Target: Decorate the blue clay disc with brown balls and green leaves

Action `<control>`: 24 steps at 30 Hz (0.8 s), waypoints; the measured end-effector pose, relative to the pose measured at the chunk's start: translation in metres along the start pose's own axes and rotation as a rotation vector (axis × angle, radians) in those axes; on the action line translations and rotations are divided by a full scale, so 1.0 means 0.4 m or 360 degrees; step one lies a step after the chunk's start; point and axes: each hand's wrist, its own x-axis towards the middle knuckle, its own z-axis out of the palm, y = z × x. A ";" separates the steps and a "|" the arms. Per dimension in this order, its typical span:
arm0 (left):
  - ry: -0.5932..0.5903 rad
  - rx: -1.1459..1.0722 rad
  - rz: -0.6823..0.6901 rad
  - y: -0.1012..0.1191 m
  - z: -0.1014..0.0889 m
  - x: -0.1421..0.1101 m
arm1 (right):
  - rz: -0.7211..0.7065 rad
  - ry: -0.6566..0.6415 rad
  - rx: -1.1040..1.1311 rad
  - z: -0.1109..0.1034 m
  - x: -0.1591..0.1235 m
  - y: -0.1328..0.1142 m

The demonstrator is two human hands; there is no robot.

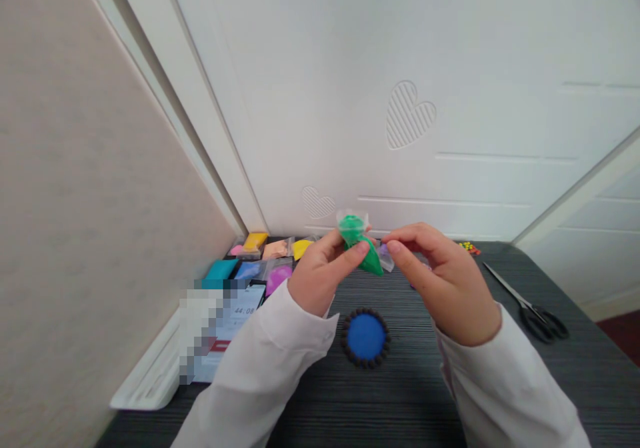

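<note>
My left hand (320,271) is closed round a small clear plastic bag of green modelling clay (371,261), its top standing up above the fingers. To the right of the bag, my right hand (447,288) has thumb and forefinger pinched together; whatever is between the tips is too small to make out. Behind those fingertips lies a clear bag with something purple (386,261), partly hidden. On the dark table below both hands sits a flat blue disc (367,336), ringed by dark brown balls (346,349).
Bags of yellow (256,241), peach (277,249), blue (249,271) and magenta (279,277) clay lie at the back left. Nearby are a phone (245,308) and a white tray (145,375). Black-handled scissors (537,318) lie at right, before small colourful bits (470,248). A white panel (325,101) rises behind.
</note>
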 end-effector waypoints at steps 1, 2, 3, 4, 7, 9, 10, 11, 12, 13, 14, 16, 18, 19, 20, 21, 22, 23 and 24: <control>-0.0007 0.0140 0.0038 0.001 -0.003 0.001 | 0.0004 -0.0003 0.0000 0.000 0.000 0.000; -0.0018 0.0284 0.0078 0.003 -0.006 0.001 | 0.0008 -0.0015 0.0000 0.000 -0.001 -0.001; -0.0028 0.0431 0.0121 0.006 -0.008 0.001 | 0.0012 -0.0036 0.0000 -0.001 -0.002 -0.001; -0.0037 0.0581 0.0166 0.009 -0.009 0.000 | 0.0014 -0.0062 -0.0003 0.000 -0.004 -0.002; -0.0051 0.0982 0.0310 0.014 -0.009 -0.003 | -0.0001 -0.0134 -0.0043 0.003 -0.007 -0.004; -0.0010 0.1188 0.0389 0.015 -0.006 -0.006 | -0.0014 -0.0167 -0.0096 0.007 -0.006 -0.005; 0.0015 0.1272 0.0421 0.017 -0.005 -0.007 | -0.0025 -0.0187 -0.0120 0.008 -0.005 -0.006; 0.0038 0.1345 0.0449 0.018 -0.004 -0.009 | -0.0043 -0.0210 -0.0137 0.010 -0.004 -0.007; 0.0053 0.1409 0.0471 0.020 -0.004 -0.010 | -0.0063 -0.0240 -0.0147 0.011 -0.004 -0.008; 0.0058 0.1461 0.0491 0.022 -0.005 -0.010 | -0.0083 -0.0267 -0.0152 0.012 -0.004 -0.010; 0.0060 0.1501 0.0509 0.024 -0.006 -0.010 | -0.0102 -0.0291 -0.0153 0.013 -0.004 -0.012; 0.0046 0.1540 0.0554 0.028 -0.011 -0.009 | -0.0127 -0.0322 -0.0148 0.011 -0.006 -0.017; 0.0010 0.1543 0.0605 0.029 -0.018 -0.006 | -0.0139 -0.0337 -0.0146 0.007 -0.008 -0.020; -0.0015 0.1543 0.0628 0.030 -0.022 -0.005 | -0.0146 -0.0345 -0.0146 0.005 -0.009 -0.022; -0.0036 0.1549 0.0650 0.030 -0.025 -0.004 | -0.0146 -0.0355 -0.0148 0.002 -0.010 -0.022; -0.0042 0.1570 0.0672 0.030 -0.028 -0.004 | -0.0144 -0.0364 -0.0151 0.000 -0.010 -0.023; -0.0033 0.1609 0.0690 0.030 -0.030 -0.004 | -0.0140 -0.0371 -0.0156 -0.003 -0.010 -0.022; -0.0014 0.1662 0.0709 0.029 -0.032 -0.004 | -0.0132 -0.0374 -0.0162 -0.005 -0.009 -0.022; 0.0009 0.1722 0.0731 0.029 -0.034 -0.005 | -0.0123 -0.0374 -0.0167 -0.006 -0.009 -0.021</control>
